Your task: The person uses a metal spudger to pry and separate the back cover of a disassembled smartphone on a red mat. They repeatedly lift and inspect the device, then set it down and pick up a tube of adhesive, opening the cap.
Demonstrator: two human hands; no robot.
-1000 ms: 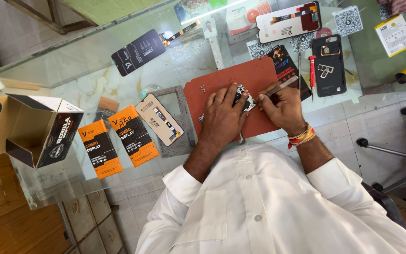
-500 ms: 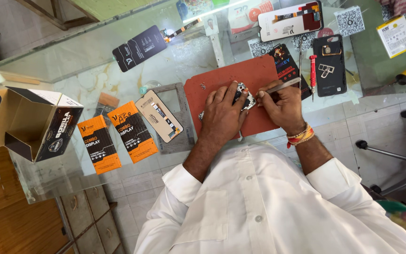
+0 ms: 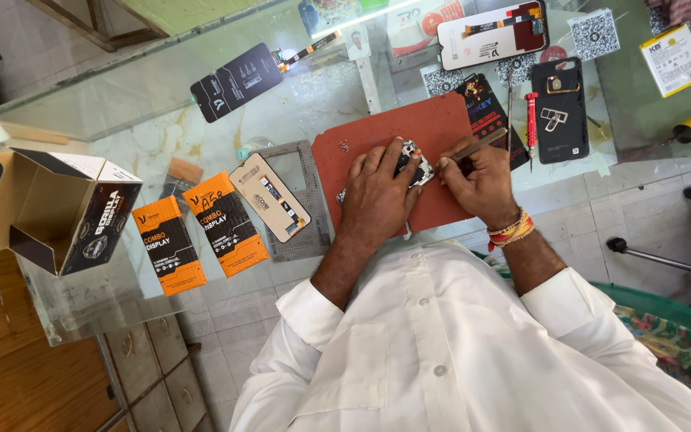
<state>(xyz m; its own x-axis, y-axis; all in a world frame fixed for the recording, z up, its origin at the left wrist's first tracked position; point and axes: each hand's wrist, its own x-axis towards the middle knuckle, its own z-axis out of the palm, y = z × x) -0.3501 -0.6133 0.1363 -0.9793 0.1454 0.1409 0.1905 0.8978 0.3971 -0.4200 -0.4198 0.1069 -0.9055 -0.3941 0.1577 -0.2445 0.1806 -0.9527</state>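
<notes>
A red-brown work mat (image 3: 361,152) lies on the glass table. On it, my left hand (image 3: 376,196) presses down and grips a small opened phone body (image 3: 413,164), most of it hidden under my fingers. My right hand (image 3: 480,180), with a coloured thread band at the wrist, holds a thin metal tool (image 3: 477,144). The tool's tip touches the right edge of the phone body. The two hands are close together, almost touching.
Left of the mat lie a beige display part (image 3: 269,198) on a grey frame and two orange-black boxes (image 3: 201,232). An open cardboard box (image 3: 57,212) stands far left. A red screwdriver (image 3: 531,120), a black phone back (image 3: 560,110) and a white display (image 3: 493,34) lie beyond.
Both hands stay at the phone body on the mat. My right hand and its tool have shifted only slightly.
</notes>
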